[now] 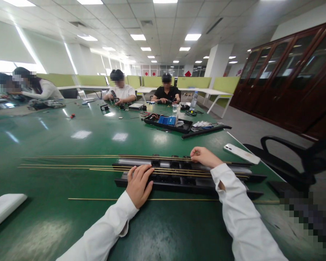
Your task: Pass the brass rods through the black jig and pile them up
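My left hand (140, 184) lies with its fingers stretched out over thin brass rods (97, 169) that cross the long black trays (168, 185). Its fingertips touch the rods near the middle of the trays. Farther back and to the right, my right hand (205, 157) is closed in a pinch at the rear brass rod (163, 157), beside small black blocks (175, 164) in the rear tray. The exact contact under the right fingertips is partly hidden. A separate brass rod (97, 199) rests on the green table (78, 224), in front of the trays.
A white phone (241, 153) lies right of the trays near the table edge. Farther back are a black tray (184, 128) with blue parts, a black strip (206, 132) and a water bottle (193, 100). Several people work around the table. A black chair (285, 163) stands at right.
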`<state>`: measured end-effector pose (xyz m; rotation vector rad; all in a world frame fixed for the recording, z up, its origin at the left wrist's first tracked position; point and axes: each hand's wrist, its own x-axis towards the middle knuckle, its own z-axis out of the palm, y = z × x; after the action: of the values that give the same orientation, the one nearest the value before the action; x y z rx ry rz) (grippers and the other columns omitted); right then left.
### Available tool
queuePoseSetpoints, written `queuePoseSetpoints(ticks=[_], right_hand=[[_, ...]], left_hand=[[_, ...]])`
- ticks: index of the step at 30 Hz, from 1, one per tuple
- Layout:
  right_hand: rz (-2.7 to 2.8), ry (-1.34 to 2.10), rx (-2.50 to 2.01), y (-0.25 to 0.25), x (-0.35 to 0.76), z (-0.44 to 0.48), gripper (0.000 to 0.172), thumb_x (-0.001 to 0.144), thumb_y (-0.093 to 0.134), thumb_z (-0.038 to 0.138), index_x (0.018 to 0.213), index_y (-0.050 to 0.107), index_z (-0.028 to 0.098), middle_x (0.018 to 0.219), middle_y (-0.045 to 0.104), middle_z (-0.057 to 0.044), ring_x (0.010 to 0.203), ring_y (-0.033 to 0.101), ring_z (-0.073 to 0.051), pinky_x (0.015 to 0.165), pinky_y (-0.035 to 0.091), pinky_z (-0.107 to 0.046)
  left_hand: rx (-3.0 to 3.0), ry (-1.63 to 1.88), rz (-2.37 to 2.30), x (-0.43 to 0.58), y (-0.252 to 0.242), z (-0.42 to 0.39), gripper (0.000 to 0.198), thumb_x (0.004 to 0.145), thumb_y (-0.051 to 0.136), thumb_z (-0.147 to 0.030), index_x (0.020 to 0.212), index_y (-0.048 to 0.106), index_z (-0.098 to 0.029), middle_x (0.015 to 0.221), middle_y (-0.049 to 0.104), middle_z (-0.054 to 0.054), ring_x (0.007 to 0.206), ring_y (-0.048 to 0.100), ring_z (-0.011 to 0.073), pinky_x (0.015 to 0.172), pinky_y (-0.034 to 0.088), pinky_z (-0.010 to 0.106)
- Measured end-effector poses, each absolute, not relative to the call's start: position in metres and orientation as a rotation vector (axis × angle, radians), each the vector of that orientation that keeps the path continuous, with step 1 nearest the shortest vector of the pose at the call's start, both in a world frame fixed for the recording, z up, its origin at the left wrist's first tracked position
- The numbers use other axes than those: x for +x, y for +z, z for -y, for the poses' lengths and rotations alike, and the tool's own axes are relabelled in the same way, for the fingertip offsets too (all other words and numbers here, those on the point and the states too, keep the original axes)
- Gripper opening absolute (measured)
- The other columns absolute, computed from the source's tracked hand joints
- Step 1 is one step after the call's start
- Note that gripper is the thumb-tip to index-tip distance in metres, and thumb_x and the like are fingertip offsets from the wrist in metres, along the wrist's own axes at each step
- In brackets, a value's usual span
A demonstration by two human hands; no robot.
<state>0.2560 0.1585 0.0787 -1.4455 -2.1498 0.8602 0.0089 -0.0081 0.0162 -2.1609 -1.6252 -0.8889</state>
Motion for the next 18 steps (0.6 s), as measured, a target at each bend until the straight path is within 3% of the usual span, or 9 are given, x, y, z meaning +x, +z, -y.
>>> queuePoseSetpoints(ticks=[18], right_hand=[[2.148, 0.922, -1.393, 0.074, 0.272, -0.167, 0.009, 0.058, 0.055, 0.012, 0.064, 0.052, 0.017, 0.053, 0.058, 0.002, 0.053, 0.053, -0.011, 0.054, 0.042, -0.022]], left_hand=[[-2.162, -0.895, 1.637, 0.007, 0.017, 0.009, 0.036, 0.083, 0.038, -0.021, 0.118, 0.045, -0.018, 0.123, 0.049, 0.008, 0.116, 0.040, 0.0211, 0.100, 0.018, 0.042]])
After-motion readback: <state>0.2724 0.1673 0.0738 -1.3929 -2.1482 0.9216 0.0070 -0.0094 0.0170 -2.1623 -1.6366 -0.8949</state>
